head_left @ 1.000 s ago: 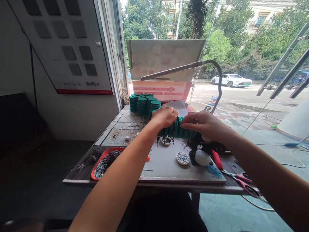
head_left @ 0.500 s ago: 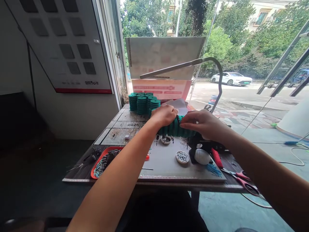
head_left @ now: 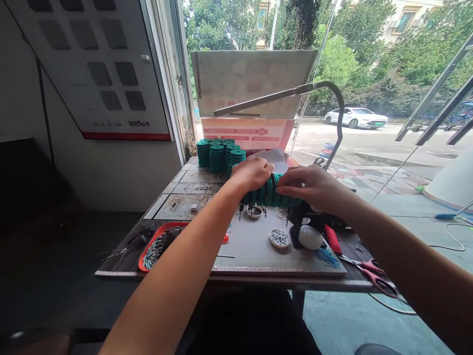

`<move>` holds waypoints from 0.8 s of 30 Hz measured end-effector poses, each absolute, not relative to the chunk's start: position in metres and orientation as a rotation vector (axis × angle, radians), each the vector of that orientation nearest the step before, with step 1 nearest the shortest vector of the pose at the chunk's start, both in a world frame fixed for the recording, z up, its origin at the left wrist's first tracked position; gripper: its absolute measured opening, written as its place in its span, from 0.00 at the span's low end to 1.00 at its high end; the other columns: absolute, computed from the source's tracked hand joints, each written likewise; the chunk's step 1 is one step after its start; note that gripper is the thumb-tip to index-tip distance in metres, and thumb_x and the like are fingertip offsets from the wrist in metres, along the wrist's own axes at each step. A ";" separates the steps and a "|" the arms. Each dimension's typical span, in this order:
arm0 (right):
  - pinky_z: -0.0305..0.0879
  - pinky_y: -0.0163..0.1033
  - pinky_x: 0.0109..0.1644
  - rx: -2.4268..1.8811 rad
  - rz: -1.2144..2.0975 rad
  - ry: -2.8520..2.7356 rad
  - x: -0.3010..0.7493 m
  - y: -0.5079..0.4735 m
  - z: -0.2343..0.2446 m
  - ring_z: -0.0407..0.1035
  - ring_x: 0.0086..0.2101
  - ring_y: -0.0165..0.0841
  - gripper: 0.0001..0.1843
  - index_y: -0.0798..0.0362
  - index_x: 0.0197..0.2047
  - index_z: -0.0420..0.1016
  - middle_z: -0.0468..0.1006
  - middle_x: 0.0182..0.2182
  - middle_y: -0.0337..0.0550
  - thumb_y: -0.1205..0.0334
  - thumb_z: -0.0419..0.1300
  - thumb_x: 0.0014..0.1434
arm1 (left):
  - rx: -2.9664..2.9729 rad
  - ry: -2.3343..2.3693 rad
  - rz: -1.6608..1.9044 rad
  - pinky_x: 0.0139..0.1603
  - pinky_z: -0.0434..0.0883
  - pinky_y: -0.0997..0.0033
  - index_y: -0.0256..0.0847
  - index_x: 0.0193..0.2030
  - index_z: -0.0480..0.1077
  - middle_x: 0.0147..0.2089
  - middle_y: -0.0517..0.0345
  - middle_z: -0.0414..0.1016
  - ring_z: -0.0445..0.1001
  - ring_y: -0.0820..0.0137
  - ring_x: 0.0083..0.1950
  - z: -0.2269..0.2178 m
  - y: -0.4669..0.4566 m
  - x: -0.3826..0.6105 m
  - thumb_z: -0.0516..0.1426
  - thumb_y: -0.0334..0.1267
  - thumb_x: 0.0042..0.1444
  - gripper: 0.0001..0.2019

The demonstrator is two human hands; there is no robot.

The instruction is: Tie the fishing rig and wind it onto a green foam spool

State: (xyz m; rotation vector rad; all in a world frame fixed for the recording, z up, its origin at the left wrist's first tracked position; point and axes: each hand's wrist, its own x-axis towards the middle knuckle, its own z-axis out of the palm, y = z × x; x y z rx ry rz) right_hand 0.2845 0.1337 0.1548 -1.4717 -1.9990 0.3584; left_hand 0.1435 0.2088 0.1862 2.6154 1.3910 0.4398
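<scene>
A row of green spools lies side by side on a stand above the work board, with dark small parts hanging below it. Over its left part my left hand is closed, fingers curled against the spools and partly hidden from me. From the right, my right hand pinches at the edge of a spool near the middle, thumb and fingertips close together. Whether a thread lies between them is too small to tell. Under the row are a small dish of dark bits and a dish of grey beads.
Stacked green spools stand at the back left. A red tray of small parts is at the front left. Scissors and a red-handled tool lie right, near a white ball. A grey curved bar arches above.
The view has tilted slightly. Both hands stay at the green row, with little visible movement of the fingers.
</scene>
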 end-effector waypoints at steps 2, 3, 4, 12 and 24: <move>0.44 0.14 0.24 -1.463 0.341 -2.016 0.285 0.134 0.154 0.48 0.21 0.06 0.20 0.67 0.33 0.71 0.60 0.21 0.37 0.54 0.55 0.52 | 2.615 1.393 0.440 0.54 0.67 0.59 0.44 0.42 0.70 0.52 0.52 0.71 0.68 0.61 0.55 0.186 0.209 0.144 0.38 0.49 0.53 0.24; 0.44 0.14 0.24 -1.462 0.338 -2.024 0.286 0.134 0.154 0.49 0.21 0.06 0.20 0.67 0.33 0.71 0.60 0.21 0.37 0.54 0.55 0.52 | 2.617 1.392 0.440 0.54 0.67 0.59 0.44 0.42 0.70 0.52 0.52 0.71 0.68 0.61 0.55 0.186 0.208 0.144 0.38 0.49 0.53 0.24; 0.45 0.14 0.24 -1.464 0.335 -2.030 0.286 0.134 0.154 0.49 0.22 0.06 0.20 0.67 0.32 0.71 0.61 0.22 0.37 0.54 0.55 0.52 | 2.619 1.388 0.440 0.54 0.67 0.59 0.44 0.42 0.70 0.52 0.52 0.71 0.68 0.61 0.55 0.186 0.208 0.144 0.38 0.49 0.53 0.24; 0.42 0.14 0.24 -1.564 0.316 -1.922 0.278 0.135 0.152 0.47 0.21 0.06 0.17 0.68 0.32 0.69 0.62 0.22 0.35 0.58 0.59 0.48 | 2.631 1.390 0.437 0.53 0.67 0.63 0.44 0.43 0.70 0.53 0.53 0.71 0.69 0.63 0.54 0.185 0.210 0.144 0.38 0.49 0.54 0.24; 0.51 0.14 0.36 -1.672 -0.098 -1.897 0.265 0.096 0.113 0.56 0.32 0.10 0.19 0.63 0.37 0.70 0.66 0.33 0.41 0.54 0.49 0.61 | 2.637 1.406 0.405 0.52 0.68 0.60 0.46 0.42 0.70 0.52 0.53 0.72 0.70 0.61 0.53 0.188 0.207 0.141 0.37 0.50 0.54 0.24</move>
